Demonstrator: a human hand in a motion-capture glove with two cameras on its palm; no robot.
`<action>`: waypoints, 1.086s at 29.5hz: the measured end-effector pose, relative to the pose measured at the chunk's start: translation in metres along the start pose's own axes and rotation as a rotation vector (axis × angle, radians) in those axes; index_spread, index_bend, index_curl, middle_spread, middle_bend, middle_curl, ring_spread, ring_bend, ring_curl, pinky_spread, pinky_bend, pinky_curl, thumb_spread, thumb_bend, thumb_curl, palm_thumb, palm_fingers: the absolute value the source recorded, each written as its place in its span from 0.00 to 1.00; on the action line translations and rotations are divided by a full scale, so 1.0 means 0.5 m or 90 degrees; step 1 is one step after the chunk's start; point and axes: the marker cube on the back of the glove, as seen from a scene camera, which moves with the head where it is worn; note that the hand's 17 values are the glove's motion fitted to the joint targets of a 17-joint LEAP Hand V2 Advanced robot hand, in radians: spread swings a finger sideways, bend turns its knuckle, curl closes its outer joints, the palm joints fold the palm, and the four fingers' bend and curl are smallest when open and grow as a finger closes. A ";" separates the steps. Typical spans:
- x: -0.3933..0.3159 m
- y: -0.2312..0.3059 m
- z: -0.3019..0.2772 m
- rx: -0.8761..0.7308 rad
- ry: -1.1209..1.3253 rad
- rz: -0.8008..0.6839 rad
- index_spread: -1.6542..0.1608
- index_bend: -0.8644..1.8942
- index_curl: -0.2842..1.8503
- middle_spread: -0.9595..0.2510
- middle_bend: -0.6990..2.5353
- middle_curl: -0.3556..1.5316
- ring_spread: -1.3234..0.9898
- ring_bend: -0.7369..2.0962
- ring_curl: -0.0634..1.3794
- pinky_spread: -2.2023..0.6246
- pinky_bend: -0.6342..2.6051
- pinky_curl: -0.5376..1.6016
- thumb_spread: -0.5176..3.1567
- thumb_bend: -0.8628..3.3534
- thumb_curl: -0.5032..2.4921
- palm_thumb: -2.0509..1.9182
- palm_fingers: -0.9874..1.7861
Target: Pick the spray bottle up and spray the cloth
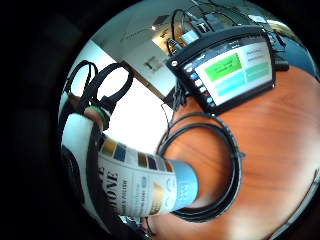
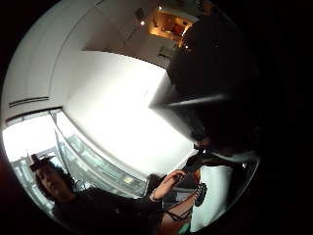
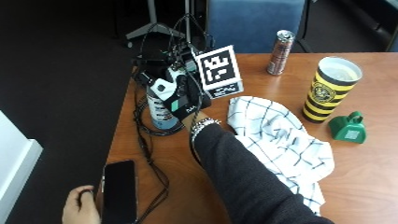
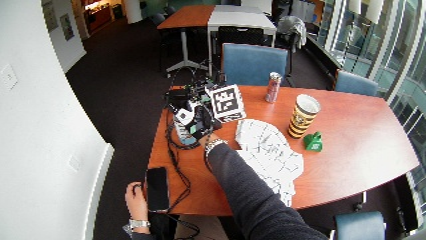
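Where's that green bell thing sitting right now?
In the outside view, the green bell stands on the table near its far-right side, just beside the yellow-and-black striped cup and past the edge of the checked cloth.

Spray bottle (image 3: 163, 112) top is masked by the gloved right hand (image 3: 180, 100); its label text (image 1: 112, 184) is cut off and unreadable.
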 end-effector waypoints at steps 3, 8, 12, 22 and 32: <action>0.002 0.000 0.000 0.000 -0.007 0.003 0.74 0.38 0.35 0.58 0.36 0.44 0.48 0.42 0.33 0.69 0.33 0.43 0.41 0.20 0.33 0.74 0.83; 0.025 0.004 0.003 -0.013 -0.010 0.014 0.74 0.38 0.35 0.58 0.36 0.43 0.48 0.42 0.34 0.69 0.33 0.43 0.40 0.20 0.33 0.74 0.83; 0.050 0.026 0.015 -0.041 -0.018 0.055 0.74 0.38 0.35 0.58 0.35 0.43 0.48 0.42 0.34 0.69 0.33 0.43 0.40 0.20 0.33 0.75 0.82; 0.090 0.090 0.052 -0.142 -0.019 0.195 0.73 0.38 0.36 0.59 0.32 0.42 0.48 0.39 0.32 0.77 0.28 0.41 0.37 0.20 0.35 0.76 0.70; 0.085 0.117 0.005 -0.303 0.191 0.169 0.72 0.34 0.31 0.68 0.26 0.39 0.52 0.35 0.30 0.84 0.32 0.43 0.37 0.20 0.33 0.75 0.51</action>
